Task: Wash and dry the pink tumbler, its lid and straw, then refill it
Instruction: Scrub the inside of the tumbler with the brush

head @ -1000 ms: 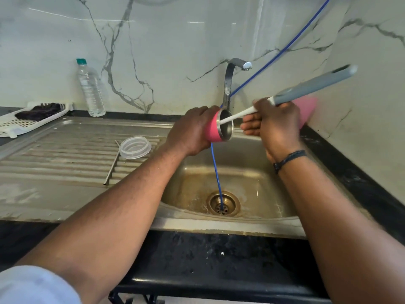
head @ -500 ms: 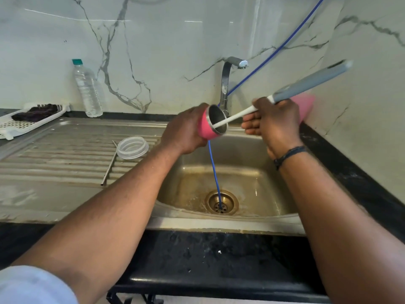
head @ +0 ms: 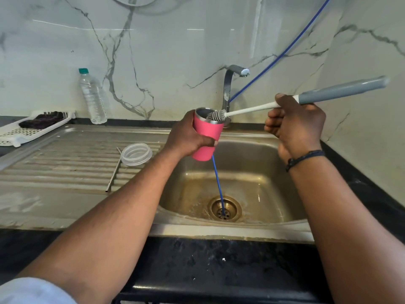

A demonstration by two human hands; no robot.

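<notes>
Now, pink tumbler gripped upright in left hand, brush in right hand's fist.

No readable text, label, brand or number on anything in view.

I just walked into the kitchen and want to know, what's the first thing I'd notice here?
The bright pink tumbler stands out first, gripped by the left hand above the steel sink. The right hand holds a long bottle brush whose bristle head sits at the tumbler's rim. A blue hose runs down into the drain, and the clear lid and metal straw lie on the draining board to the left.
</notes>
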